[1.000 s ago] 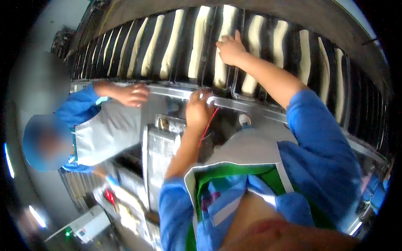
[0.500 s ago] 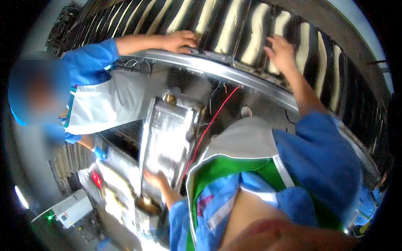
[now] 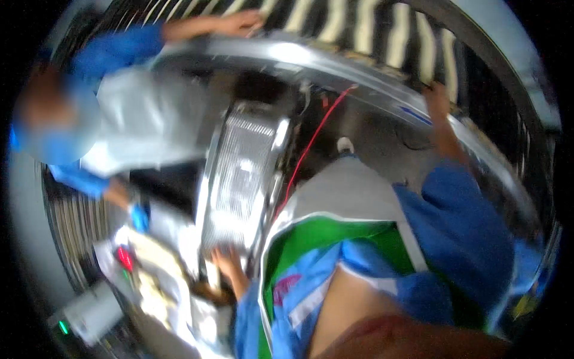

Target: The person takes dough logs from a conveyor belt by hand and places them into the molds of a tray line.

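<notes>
Your right hand point(image 3: 438, 100) is at the near edge of the row, its fingers bent toward the near end of a pale strip point(image 3: 427, 48). The blur hides the fingertips, so you cannot tell whether they are closed on anything or only touching. That strip lies straight ahead of this hand and slightly to its left, its long axis running away from your fingers. A second pale strip point(image 3: 449, 57) lies just to the hand's right, also lengthwise away from you, so your fingers are near the close ends of both. The metal rail point(image 3: 371, 72) stretches off to the hand's left, with a blue arrow point(image 3: 415, 115) on it just beside your wrist.

Your left hand point(image 3: 228, 263) is far from the strips, so the right is clearly nearer to them. Its fingers are spread, with nothing visible between them, over the near end of the ribbed metal panel point(image 3: 244, 173), whose long axis leads away from that hand and leans right. A red cord point(image 3: 317, 134) hangs between your two hands. Well left of your right hand, a co-worker's hand point(image 3: 240, 23) is beside the rail.
</notes>
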{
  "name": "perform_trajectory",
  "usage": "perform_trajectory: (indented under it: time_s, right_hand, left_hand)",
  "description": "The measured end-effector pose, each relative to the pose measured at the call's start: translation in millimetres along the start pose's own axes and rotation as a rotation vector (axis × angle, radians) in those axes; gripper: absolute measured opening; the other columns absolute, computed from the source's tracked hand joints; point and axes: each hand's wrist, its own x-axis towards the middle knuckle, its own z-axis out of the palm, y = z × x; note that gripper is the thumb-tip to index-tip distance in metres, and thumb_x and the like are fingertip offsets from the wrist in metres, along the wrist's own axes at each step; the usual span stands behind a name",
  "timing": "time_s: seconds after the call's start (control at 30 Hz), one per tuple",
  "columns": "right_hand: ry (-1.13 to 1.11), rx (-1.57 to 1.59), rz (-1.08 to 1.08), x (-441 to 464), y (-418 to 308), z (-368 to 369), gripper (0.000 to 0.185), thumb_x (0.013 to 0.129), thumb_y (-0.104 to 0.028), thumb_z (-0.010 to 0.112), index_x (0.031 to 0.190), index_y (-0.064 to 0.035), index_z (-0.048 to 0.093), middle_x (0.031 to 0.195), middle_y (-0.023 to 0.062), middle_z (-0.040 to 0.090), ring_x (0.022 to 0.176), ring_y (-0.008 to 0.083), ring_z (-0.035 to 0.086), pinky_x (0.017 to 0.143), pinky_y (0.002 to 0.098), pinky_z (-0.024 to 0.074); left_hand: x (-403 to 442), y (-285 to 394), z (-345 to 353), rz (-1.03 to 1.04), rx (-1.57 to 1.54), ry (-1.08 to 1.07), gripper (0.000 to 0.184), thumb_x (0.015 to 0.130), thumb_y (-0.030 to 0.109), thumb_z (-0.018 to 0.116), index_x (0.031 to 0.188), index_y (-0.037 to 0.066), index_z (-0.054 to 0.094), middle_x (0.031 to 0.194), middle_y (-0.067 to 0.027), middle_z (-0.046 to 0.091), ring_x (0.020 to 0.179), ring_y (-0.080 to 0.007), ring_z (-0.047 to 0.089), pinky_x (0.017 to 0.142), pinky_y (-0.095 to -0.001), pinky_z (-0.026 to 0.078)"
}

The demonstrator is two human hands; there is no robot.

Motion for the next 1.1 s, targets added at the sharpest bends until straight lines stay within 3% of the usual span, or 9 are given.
perform_trajectory:
  time_s: [0.07,0.2,0.37,0.5,0.63,0.73,0.9,1.03,1.1]
  right_hand:
    - [0.069,0.429,-0.178,11.3,28.1,42.7,0.037,0.085,-0.029,0.06,0.116,-0.0102,0.061,0.103,0.0126,0.063,0.086,0.0309,0.062,0.075,0.0401,0.0508]
    - [0.077,0.013,-0.261,7.3,45.8,24.0,0.044,0.091,-0.038,0.053,0.121,-0.0069,0.056,0.122,0.0157,0.056,0.113,0.0356,0.052,0.094,0.0467,0.0431]
    - [-0.032,0.173,-0.214,27.8,49.1,10.6,0.045,0.091,-0.039,0.056,0.125,-0.0086,0.056,0.126,0.0132,0.055,0.116,0.0302,0.05,0.098,0.0459,0.0447]
    - [0.069,0.001,-0.597,85.6,72.8,52.7,0.05,0.09,-0.037,0.059,0.127,-0.0046,0.053,0.127,0.0198,0.052,0.111,0.0324,0.054,0.091,0.0466,0.0492]
    - [-0.024,0.325,-0.364,68.6,36.7,20.0,0.048,0.091,-0.039,0.056,0.126,-0.0053,0.054,0.128,0.0189,0.052,0.109,0.034,0.055,0.092,0.046,0.0472]
    - [0.1,0.218,-0.568,87.4,63.0,46.4,0.047,0.092,-0.04,0.054,0.124,-0.005,0.055,0.128,0.0172,0.051,0.108,0.034,0.055,0.093,0.0451,0.0453]
    - [0.024,0.275,-0.321,19.1,-17.1,-43.5,0.041,0.081,-0.017,0.066,0.119,-0.0056,0.057,0.121,0.015,0.057,0.115,0.0327,0.051,0.101,0.0414,0.0389]
    - [0.255,0.592,-0.443,2.4,-17.3,9.8,0.044,0.08,-0.015,0.069,0.12,-0.0071,0.054,0.121,0.014,0.053,0.113,0.0311,0.051,0.099,0.0416,0.0406]
    - [0.053,0.612,-0.347,-24.5,-76.3,-44.8,0.042,0.082,-0.018,0.067,0.121,-0.0082,0.055,0.129,0.014,0.05,0.117,0.03,0.05,0.097,0.0412,0.0426]
  left_hand:
    - [5.5,-17.3,38.1,0.06,-0.011,0.066,0.063,0.086,0.046,0.059,0.135,0.01,0.044,0.146,-0.0136,0.034,0.133,-0.0286,0.035,0.108,-0.04,0.035]
    - [1.3,19.0,24.3,0.14,-0.234,0.305,0.047,0.081,0.031,0.066,0.123,0.012,0.056,0.132,-0.0086,0.049,0.123,-0.0287,0.045,0.104,-0.0395,0.039]
    - [-16.3,11.3,5.5,0.149,-0.205,0.653,0.045,0.07,0.012,0.066,0.115,0.012,0.059,0.123,-0.0121,0.055,0.116,-0.0319,0.049,0.097,-0.0427,0.04]
    - [-7.9,-3.7,28.2,-0.034,-0.306,0.651,0.047,0.07,0.007,0.062,0.116,0.013,0.058,0.117,-0.0123,0.058,0.111,-0.0329,0.052,0.096,-0.0441,0.04]
    - [8.5,1.1,14.9,-0.114,-0.22,0.387,0.049,0.074,0.004,0.057,0.121,0.016,0.054,0.114,-0.01,0.06,0.109,-0.0304,0.053,0.092,-0.0437,0.04]
    - [16.1,23.8,6.1,0.002,-0.169,0.342,0.046,0.076,0.004,0.055,0.12,0.016,0.054,0.111,-0.011,0.06,0.107,-0.031,0.055,0.092,-0.0445,0.04]
    - [29.9,58.6,-5.6,0.14,-0.2,0.376,0.03,0.087,0.019,0.047,0.112,0.005,0.057,0.106,-0.0195,0.062,0.101,-0.0349,0.058,0.087,-0.0439,0.046]
    - [9.3,88.5,-61.9,0.013,-0.022,0.154,0.047,0.085,0.037,0.057,0.121,0.008,0.056,0.113,-0.0155,0.063,0.102,-0.0343,0.061,0.086,-0.0445,0.049]
    - [-27.5,75.6,-87.1,0.017,-0.072,0.192,0.05,0.08,0.039,0.062,0.119,0.008,0.058,0.106,-0.014,0.066,0.093,-0.0292,0.065,0.081,-0.0459,0.051]
